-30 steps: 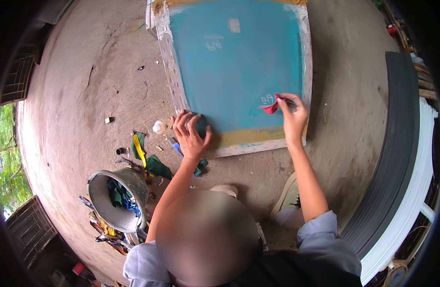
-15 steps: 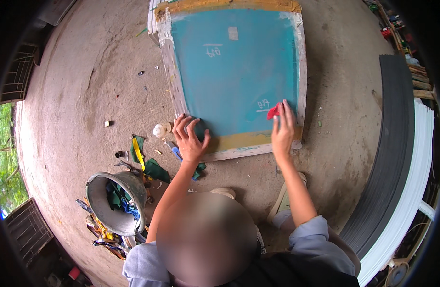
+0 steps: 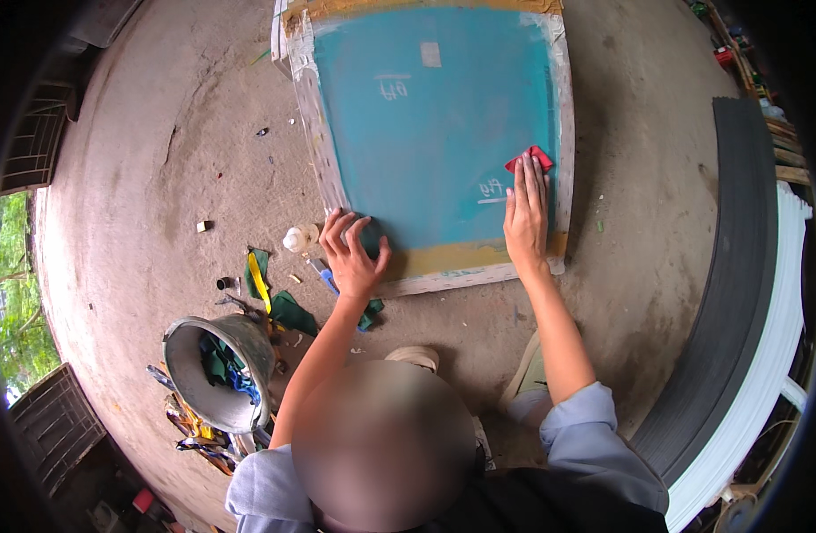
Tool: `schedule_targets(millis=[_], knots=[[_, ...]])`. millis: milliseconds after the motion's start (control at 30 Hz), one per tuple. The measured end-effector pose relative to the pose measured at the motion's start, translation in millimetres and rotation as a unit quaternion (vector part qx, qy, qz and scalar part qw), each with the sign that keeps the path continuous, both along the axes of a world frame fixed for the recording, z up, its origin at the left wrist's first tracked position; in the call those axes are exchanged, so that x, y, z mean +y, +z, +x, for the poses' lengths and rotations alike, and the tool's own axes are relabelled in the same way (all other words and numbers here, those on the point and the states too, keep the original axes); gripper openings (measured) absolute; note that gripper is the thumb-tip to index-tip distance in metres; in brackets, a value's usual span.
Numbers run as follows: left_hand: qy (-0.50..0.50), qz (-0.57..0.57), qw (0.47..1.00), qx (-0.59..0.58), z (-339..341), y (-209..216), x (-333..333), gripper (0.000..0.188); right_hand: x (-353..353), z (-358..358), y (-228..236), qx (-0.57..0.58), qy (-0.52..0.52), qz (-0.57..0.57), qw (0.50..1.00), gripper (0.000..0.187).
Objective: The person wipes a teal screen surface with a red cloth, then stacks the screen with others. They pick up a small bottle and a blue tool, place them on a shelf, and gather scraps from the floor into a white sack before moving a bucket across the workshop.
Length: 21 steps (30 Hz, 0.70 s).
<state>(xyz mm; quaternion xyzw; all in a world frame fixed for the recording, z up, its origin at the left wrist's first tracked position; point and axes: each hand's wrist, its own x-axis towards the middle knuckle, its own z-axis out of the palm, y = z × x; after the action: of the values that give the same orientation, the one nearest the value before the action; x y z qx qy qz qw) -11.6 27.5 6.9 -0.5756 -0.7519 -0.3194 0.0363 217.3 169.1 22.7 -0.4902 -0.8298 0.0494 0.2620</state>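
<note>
Running past both side edges of the teal-mesh screen frame (image 3: 435, 133), concrete floor (image 3: 213, 160) is giving working space, dark corrugated sheets (image 3: 736, 222) lying well off to the right. Frame is lying upper centre. Grey bucket (image 3: 260, 345) is sitting lower left, holding fabric scraps (image 3: 217, 360). Left hand (image 3: 353, 260) is spreading, bent fingers over the frame's near left corner. Right hand (image 3: 526, 224) is lying flat, fingers together, on red cloth (image 3: 538, 153) just inside the frame's right edge. Whitish bottle (image 3: 295, 240) and blue utility knife (image 3: 327, 275) are sitting just beside the left corner.
</note>
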Motion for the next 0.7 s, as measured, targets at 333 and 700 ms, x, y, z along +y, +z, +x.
schedule_targets(millis=[333, 700], knots=[[-0.003, -0.011, 1.000, -0.009, 1.1, 1.2, -2.6, 0.045, 3.9, 4.3, 10.2, -0.069, 0.166, 0.051, 0.982, 0.049], [-0.007, -0.003, 1.000, -0.011, -0.2, -1.8, -3.0, 0.048, 12.2, 0.4, 37.2, 0.483, -0.097, -0.314, 0.812, 0.014]])
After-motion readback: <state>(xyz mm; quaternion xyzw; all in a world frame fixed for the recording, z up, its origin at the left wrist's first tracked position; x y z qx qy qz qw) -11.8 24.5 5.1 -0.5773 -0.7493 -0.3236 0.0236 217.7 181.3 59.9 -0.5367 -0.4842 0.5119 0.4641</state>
